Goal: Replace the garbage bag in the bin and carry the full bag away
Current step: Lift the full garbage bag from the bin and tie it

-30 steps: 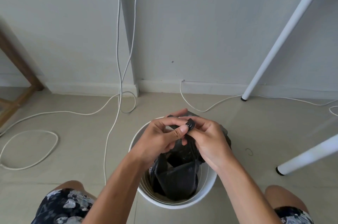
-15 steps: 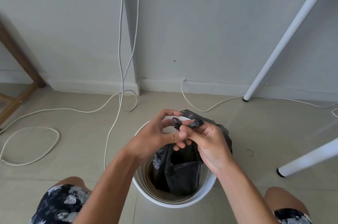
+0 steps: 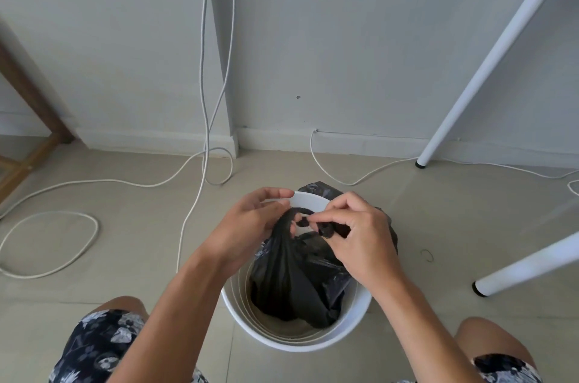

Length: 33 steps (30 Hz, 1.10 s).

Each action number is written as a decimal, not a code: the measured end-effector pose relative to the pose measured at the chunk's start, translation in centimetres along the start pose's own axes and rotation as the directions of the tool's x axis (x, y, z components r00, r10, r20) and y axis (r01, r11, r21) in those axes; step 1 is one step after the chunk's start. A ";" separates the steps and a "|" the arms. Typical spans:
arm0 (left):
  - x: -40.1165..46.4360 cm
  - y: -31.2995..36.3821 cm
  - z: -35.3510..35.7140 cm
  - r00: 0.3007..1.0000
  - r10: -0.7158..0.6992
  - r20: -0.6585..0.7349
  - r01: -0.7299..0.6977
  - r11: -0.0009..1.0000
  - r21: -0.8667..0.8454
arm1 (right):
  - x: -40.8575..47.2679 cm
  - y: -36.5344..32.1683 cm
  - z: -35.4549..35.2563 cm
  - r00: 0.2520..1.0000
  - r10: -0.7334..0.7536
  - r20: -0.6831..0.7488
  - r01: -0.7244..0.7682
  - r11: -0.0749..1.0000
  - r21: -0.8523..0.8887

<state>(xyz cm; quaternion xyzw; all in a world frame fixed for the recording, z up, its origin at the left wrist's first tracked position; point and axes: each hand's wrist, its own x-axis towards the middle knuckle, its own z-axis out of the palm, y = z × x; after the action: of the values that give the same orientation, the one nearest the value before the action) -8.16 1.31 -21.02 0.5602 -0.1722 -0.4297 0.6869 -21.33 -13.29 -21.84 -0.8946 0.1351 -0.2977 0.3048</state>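
Note:
A round white bin (image 3: pixel 360 313) stands on the tiled floor between my knees. Inside it sits a full black garbage bag (image 3: pixel 297 282), its top gathered into twisted strands above the rim. My left hand (image 3: pixel 247 232) holds one strand, which loops over its fingers. My right hand (image 3: pixel 357 232) pinches the other strand's end between thumb and fingertips, close to the left hand. Part of the bag drapes over the bin's far rim behind my right hand.
White cables (image 3: pixel 203 144) hang down the wall and coil over the floor at left. Two white table legs (image 3: pixel 488 57) stand at right, one near the bin. A wooden frame (image 3: pixel 28 144) is at far left. The wall is just beyond the bin.
My hands have drawn slightly apart, and the bag's gathered top now forms a loop between them. The right hand has shifted right, pulling the strand's end.

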 end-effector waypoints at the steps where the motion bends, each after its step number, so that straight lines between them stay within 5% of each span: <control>1: 0.0 -0.1 0.2 1.000 -0.030 -0.005 0.030 1.000 -0.005 | -0.1 -0.2 0.2 0.999 -0.018 -0.045 0.016 0.999 -0.039; 7: 0.4 -0.7 1.3 0.994 -0.100 0.039 0.096 0.991 0.094 | -0.6 -0.3 1.7 0.948 -0.101 -0.302 0.077 0.993 -0.092; 13: 0.7 -1.6 1.1 0.982 0.023 -0.188 0.011 0.984 0.176 | -0.7 -0.2 1.6 0.969 -0.098 -0.228 0.116 0.991 0.069; 17: 0.9 -1.3 -3.1 0.869 0.066 -0.490 0.028 0.983 0.181 | -1.7 1.9 -0.7 0.948 0.247 -0.199 -0.190 0.945 0.268; 22: 0.4 -1.0 -10.3 0.703 -0.003 -0.711 0.058 0.997 0.054 | -5.0 7.1 -5.0 0.758 0.648 -0.074 -0.585 0.725 0.363; 27: 1.5 -1.7 -10.6 0.673 -0.023 -0.740 0.044 0.999 0.008 | -4.5 8.6 -5.7 0.665 0.745 -0.050 -0.649 0.610 0.454; 33: 0.9 -0.8 -8.7 0.774 0.222 -0.593 -0.091 0.966 0.242 | -2.8 8.7 -7.0 0.650 0.747 -0.141 -0.526 0.575 0.627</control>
<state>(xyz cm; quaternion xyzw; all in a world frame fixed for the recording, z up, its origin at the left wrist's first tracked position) -1.76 5.99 -24.70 0.7188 -0.0275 -0.1454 0.6793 -28.35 -22.15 -24.09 -0.5800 0.4241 -0.3611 0.5944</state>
